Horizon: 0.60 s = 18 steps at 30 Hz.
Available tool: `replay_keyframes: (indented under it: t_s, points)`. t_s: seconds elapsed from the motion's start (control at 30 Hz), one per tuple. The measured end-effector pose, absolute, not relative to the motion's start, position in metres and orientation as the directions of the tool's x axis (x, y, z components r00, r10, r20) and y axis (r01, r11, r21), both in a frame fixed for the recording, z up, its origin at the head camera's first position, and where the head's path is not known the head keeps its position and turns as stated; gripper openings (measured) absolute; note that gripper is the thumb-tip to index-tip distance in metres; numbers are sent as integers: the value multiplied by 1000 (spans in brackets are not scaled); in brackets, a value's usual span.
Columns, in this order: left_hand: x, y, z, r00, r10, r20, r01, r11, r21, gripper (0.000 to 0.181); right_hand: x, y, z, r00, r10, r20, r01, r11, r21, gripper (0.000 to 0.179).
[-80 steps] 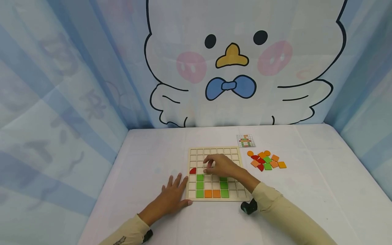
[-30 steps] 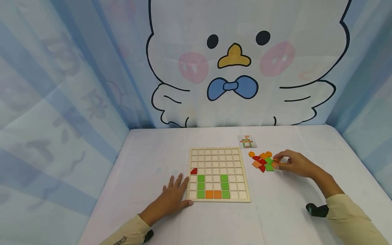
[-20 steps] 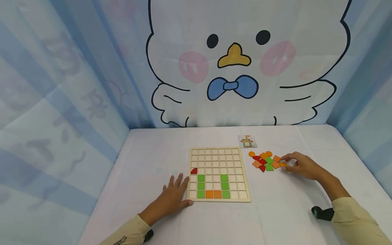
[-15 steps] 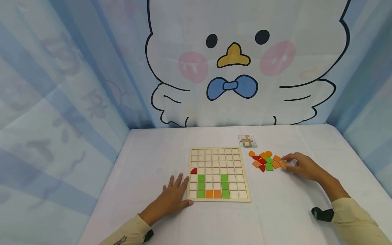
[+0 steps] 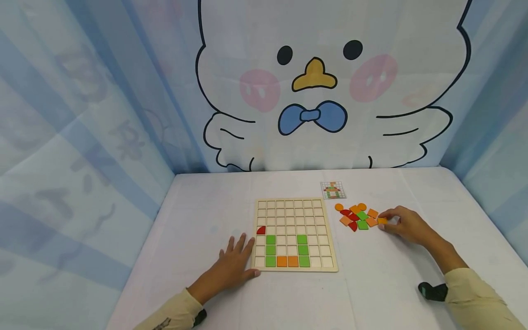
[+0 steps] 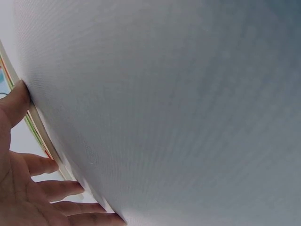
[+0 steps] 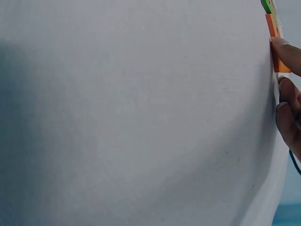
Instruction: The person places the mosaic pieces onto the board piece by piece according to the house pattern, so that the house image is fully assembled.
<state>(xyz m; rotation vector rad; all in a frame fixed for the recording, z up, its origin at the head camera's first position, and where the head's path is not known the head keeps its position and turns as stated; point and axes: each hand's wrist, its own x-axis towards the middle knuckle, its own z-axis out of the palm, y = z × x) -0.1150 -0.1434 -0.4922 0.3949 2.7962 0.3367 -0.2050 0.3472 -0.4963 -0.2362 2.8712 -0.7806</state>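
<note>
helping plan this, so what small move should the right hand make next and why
I'd probably lift the light-orange square straight up: the right hand touches it, it lies at the outer edge of the tile pile, and the board has bare cells beside its red piece.

L hand (image 6: 21,188) at lower L, palm side showing, fingers spread & mostly straight, tips at the counter (image 6: 164,113). Thumb tip up against edge of board (image 6: 41,132), which shows nearly edge-on w/ a bit of green & red along it. Pale counter fills most of view, darker twd upper R.
</note>
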Motion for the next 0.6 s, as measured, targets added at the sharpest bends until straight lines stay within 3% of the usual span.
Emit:
replay_keyframes:
  t_s: [0.6]
  points:
    - [-117,-144,-494,-917,292,-271,226,942,249,90,-195,346,-478,-958,-252,-136,-147,840,-523,27]
